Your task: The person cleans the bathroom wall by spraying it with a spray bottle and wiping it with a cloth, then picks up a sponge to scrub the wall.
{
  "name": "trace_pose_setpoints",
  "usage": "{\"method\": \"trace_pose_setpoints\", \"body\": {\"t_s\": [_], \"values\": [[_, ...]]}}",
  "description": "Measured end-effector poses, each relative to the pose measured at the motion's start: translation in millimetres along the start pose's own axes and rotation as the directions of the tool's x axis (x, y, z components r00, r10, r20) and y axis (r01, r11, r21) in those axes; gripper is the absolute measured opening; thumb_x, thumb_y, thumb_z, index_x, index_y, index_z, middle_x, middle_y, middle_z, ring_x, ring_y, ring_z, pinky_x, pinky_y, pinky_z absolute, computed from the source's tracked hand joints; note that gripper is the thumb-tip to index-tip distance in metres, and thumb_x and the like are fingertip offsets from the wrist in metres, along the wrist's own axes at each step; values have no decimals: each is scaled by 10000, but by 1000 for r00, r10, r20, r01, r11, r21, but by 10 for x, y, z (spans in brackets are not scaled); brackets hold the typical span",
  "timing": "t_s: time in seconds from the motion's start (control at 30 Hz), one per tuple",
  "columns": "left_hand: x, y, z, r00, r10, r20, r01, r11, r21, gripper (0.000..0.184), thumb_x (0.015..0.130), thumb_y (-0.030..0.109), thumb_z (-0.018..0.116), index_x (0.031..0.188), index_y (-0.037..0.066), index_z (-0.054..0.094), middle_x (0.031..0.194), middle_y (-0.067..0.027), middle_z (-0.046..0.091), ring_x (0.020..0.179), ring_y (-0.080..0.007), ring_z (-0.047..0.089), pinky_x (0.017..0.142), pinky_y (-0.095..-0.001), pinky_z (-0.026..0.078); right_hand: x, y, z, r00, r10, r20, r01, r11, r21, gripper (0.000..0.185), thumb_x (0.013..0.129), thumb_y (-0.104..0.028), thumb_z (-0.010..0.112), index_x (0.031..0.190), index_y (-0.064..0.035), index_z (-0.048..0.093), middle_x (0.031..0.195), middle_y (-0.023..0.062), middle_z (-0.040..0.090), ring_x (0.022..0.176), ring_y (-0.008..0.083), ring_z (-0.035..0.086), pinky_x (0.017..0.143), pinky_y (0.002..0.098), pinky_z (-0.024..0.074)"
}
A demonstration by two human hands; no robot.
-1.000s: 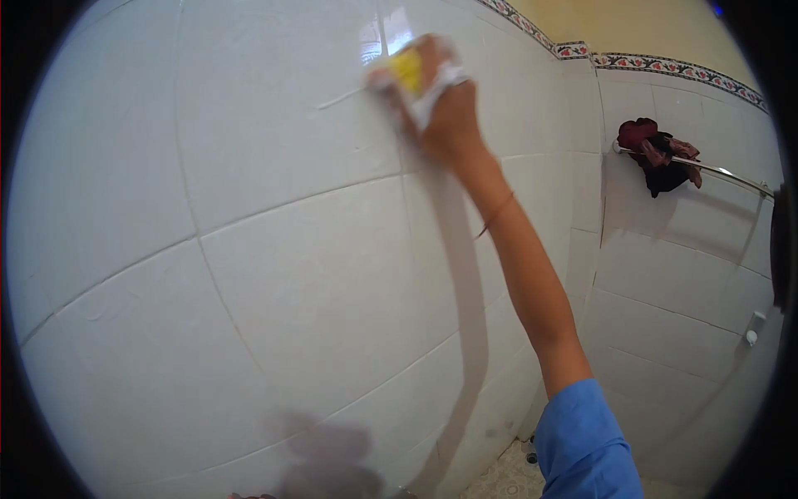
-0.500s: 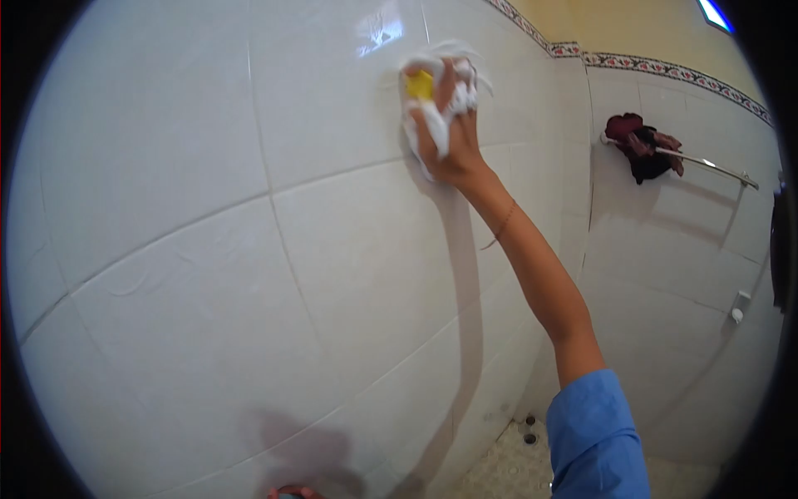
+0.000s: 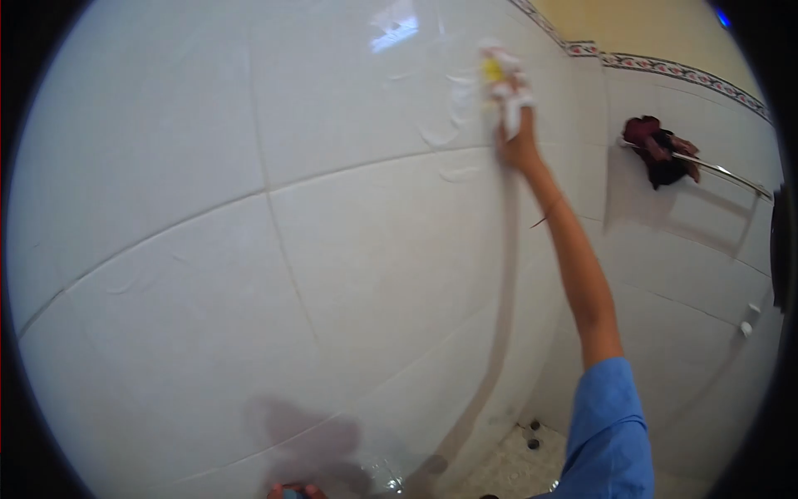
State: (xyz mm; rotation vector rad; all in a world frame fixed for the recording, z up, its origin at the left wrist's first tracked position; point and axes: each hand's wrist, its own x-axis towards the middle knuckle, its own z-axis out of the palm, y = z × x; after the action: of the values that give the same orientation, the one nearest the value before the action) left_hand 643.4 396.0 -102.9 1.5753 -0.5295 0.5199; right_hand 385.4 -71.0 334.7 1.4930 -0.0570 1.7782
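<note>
My right hand [image 3: 517,137], coated in white foam, presses a yellow sponge [image 3: 494,70] against the white tiled wall [image 3: 374,249]. It is somewhat blurred, with fingers closed over the sponge. Streaks of foam [image 3: 459,104] lie on the tiles just left of it. At the bottom edge only the fingertips of my left hand [image 3: 311,491] show, curled around a small blue-grey object [image 3: 293,494]; most of that object is cut off, so its kind is unclear.
On the adjoining wall at right, dark red and black cloths [image 3: 658,151] hang over a metal towel rail [image 3: 731,175]. A patterned border strip [image 3: 690,73] runs above. Small white fittings [image 3: 746,329] sit lower down. Floor tiles [image 3: 507,461] with two dark round holes show below.
My right hand has slid the sponge to the right across the tiles, leaving curved foam streaks behind. The left hand stays at the bottom edge, and the view has shifted slightly.
</note>
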Motion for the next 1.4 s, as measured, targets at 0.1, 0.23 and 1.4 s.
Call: {"method": "trace_pose_setpoints", "body": {"t_s": [0.1, 0.23, 1.4], "values": [[109, 86, -20, 930, 366, 21, -360, 900, 245, 590, 1031, 402, 627, 1410, 12, 400, 1144, -169, 530, 903, -231, 551, 733, -359, 489, 143, 853, 291, 939, 340, -48, -340, 940, 12, 439, 1027, -150, 500, 1434, 12, 474, 1441, 277, 518, 1334, 437, 488, 1110, 447, 399], [-40, 108, 117, 976, 219, -1, -214, 953, 214, 543, 1033, 421, 616, 1399, 54, 454, 1182, -176, 485, 921, -264, 555, 737, -384, 494, 822, 526, 372, 931, 355, 78, -358, 934, 19, 436, 1019, -182, 529, 1416, -6, 492, 1352, 275, 589, 1228, 428, 573, 990, 467, 463], [-9, 111, 244, 958, 283, 34, -282, 923, 262, 480, 979, 215, 703, 1371, 51, 480, 1171, -216, 452, 938, -337, 556, 752, -433, 512, 1974, -638, 687, 962, 268, 58, -275, 939, 205, 378, 1009, -100, 567, 1346, 70, 589, 1155, 236, 729, 1085, 291, 698, 972, 400, 502]]}}
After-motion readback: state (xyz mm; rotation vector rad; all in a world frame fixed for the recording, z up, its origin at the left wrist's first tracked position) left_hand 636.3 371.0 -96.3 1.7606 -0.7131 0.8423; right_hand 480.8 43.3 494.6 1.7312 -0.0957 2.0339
